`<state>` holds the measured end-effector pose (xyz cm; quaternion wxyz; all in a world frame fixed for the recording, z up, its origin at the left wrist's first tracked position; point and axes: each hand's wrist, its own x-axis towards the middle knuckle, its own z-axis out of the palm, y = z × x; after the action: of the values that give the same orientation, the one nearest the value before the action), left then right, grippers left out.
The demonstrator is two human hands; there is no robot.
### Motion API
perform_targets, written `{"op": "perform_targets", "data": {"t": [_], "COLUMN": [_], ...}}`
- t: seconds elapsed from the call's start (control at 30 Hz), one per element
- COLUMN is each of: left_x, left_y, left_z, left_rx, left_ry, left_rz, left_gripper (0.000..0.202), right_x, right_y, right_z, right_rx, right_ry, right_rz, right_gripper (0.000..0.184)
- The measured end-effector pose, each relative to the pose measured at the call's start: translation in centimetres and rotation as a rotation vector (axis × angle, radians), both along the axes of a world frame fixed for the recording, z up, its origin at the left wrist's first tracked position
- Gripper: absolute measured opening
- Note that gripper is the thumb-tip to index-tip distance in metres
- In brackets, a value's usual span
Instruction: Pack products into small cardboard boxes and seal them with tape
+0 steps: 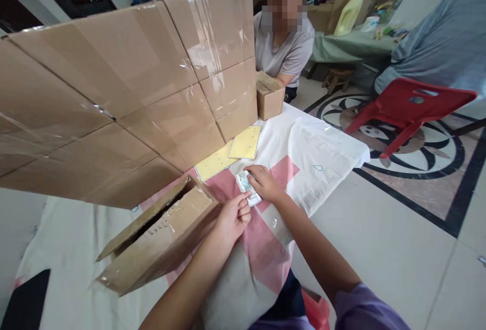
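White box [247,183] sits between both hands above the patterned cloth [266,266], its long axis running from far left to near right; whether it touches the cloth I cannot tell. Leftmost, a cardboard carton [167,234] lies apart from it. Next, the left hand [234,214], fingers curled, meets its near left side, any pinch unclear. Rightmost, the right hand [266,183] holds its right edge, equally near.
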<state>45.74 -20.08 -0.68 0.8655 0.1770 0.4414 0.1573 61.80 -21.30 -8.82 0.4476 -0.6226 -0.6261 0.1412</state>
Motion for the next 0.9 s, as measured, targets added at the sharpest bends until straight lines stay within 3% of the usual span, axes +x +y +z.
{"op": "perform_targets", "data": {"t": [0.23, 0.5, 0.67, 0.9], "left_x": [0.3, 0.7, 0.2, 0.4], "left_y": [-0.8, -2.9, -4.5, -5.1], "left_z": [-0.9, 0.1, -1.1, -2.3], "left_rx": [0.074, 0.115, 0.132, 0.115], "left_ry": [0.001, 0.071, 0.051, 0.078], "left_rz": [0.090, 0.141, 0.135, 0.156], "left_gripper": [0.048, 0.045, 0.053, 0.060], "right_x": [0.1, 0.0, -0.2, -0.1], "right_y": [0.2, 0.0, 0.0, 0.0], "right_z": [-0.6, -0.3, 0.0, -0.2], "right_rx": [-0.036, -0.035, -0.041, -0.037], "right_ry": [-0.042, -0.027, -0.017, -0.012], "right_rz": [0.009, -0.010, -0.018, -0.028], "right_gripper": [0.028, 0.029, 0.029, 0.031]}}
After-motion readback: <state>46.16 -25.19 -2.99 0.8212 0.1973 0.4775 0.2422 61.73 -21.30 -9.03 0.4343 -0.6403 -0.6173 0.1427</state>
